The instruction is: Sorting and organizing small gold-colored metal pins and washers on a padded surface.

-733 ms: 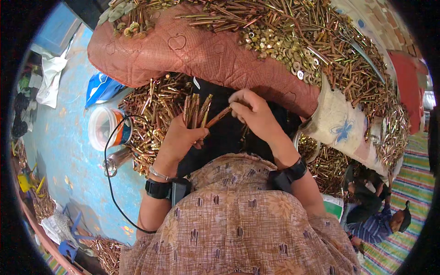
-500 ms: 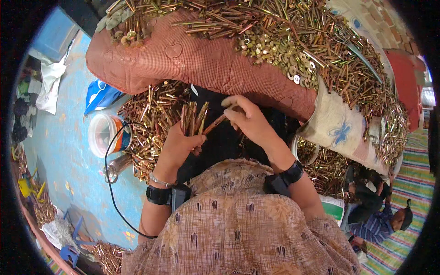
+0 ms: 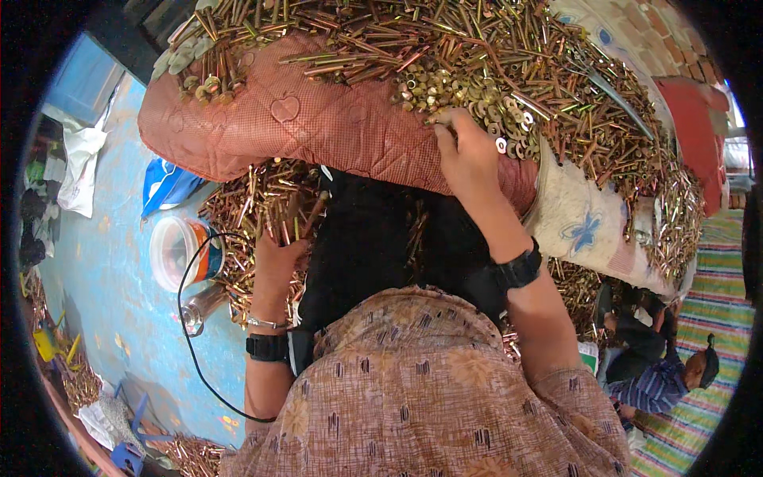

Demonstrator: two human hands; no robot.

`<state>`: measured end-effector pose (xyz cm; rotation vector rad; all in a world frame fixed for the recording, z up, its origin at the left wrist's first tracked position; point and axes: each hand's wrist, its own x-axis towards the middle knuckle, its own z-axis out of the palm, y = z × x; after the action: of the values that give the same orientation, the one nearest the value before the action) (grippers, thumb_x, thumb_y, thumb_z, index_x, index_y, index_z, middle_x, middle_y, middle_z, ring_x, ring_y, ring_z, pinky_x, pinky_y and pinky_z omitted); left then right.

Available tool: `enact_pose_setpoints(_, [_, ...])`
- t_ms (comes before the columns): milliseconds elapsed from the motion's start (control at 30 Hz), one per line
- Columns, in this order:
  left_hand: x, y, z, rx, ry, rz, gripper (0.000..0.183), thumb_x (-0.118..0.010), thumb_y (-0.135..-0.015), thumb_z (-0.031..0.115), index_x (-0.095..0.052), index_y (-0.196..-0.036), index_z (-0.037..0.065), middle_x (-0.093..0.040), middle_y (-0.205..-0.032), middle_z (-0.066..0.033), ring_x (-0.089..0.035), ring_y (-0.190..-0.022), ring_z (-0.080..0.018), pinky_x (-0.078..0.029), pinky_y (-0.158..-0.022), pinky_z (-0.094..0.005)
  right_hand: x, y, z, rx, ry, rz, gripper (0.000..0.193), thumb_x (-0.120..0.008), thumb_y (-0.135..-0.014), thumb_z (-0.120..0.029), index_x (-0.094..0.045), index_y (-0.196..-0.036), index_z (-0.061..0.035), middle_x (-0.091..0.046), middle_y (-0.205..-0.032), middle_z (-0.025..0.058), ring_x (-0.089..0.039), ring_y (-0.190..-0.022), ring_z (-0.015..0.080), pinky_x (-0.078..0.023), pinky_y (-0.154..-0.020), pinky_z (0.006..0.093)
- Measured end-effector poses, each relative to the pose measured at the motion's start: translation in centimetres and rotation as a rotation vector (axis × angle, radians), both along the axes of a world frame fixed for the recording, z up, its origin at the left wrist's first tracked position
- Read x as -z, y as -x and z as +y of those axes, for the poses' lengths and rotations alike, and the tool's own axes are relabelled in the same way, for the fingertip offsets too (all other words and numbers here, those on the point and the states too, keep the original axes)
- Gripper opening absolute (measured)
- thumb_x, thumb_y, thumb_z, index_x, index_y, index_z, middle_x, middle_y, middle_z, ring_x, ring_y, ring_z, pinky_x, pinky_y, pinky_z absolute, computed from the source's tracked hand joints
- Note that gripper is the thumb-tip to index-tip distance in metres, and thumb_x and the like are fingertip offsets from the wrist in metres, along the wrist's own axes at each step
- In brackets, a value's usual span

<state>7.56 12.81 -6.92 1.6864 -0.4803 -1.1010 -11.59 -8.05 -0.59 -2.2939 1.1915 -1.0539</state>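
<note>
My right hand [image 3: 469, 155] reaches over the red quilted cushion [image 3: 318, 119], its fingers bent together at the edge of a heap of brass-coloured nuts [image 3: 433, 83]. Whatever lies between those fingertips is too small to make out. Several flat washers [image 3: 501, 145] lie just right of it. My left hand [image 3: 278, 258] is low at the left, among a pile of yellowish metal rods or bolts [image 3: 266, 195]. Rod ends show beside its fingers and thumb, but the fingers blend into the pile, so I cannot tell whether it grips any.
Long metal rods [image 3: 461, 32] cover the far side, with a grey tool [image 3: 612, 95] on them. At left, a clear plastic tub [image 3: 168, 253], a glass jar [image 3: 203, 306] and a black cable [image 3: 191, 334] rest on a blue surface [image 3: 119, 262]. A person [image 3: 660, 381] is at the lower right.
My left hand has gone down and left to the pile, from holding up a bunch of rods. My right hand has left that bunch and moved up and right to the nuts.
</note>
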Motion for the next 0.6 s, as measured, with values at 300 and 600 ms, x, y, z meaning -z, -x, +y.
enact_pose_setpoints(300, [3.1, -1.6, 0.6, -0.086, -0.047, -0.053, 0.027, -0.058, -0.071, -0.001, -0.054, -0.097, -0.001, -0.061, -0.077, -0.0057, -0.057, -0.056, -0.0120, -0.046, -0.041, -0.0224, 0.9, -0.5, -1.4, -0.060, 0.100, 0.182, 0.017, -0.061, -0.074, -0.010, -0.053, -0.089, -0.0048, -0.058, -0.080, 0.0156, -0.057, -0.075, 0.0353, -0.047, -0.062, 0.0404])
enact_pose_setpoints(600, [-1.2, 1.6, -0.8, 0.072, 0.007, 0.370, 0.020, -0.063, -0.076, 0.008, -0.056, -0.094, 0.003, -0.060, -0.077, -0.0041, -0.057, -0.062, -0.0118, -0.047, -0.052, -0.0235, -0.1, 0.4, 5.3, -0.266, -0.932, -0.446, 0.007, -0.056, -0.082, -0.008, -0.056, -0.085, -0.0023, -0.053, -0.071, 0.0006, -0.046, -0.059, 0.0051, -0.036, -0.051, 0.0189])
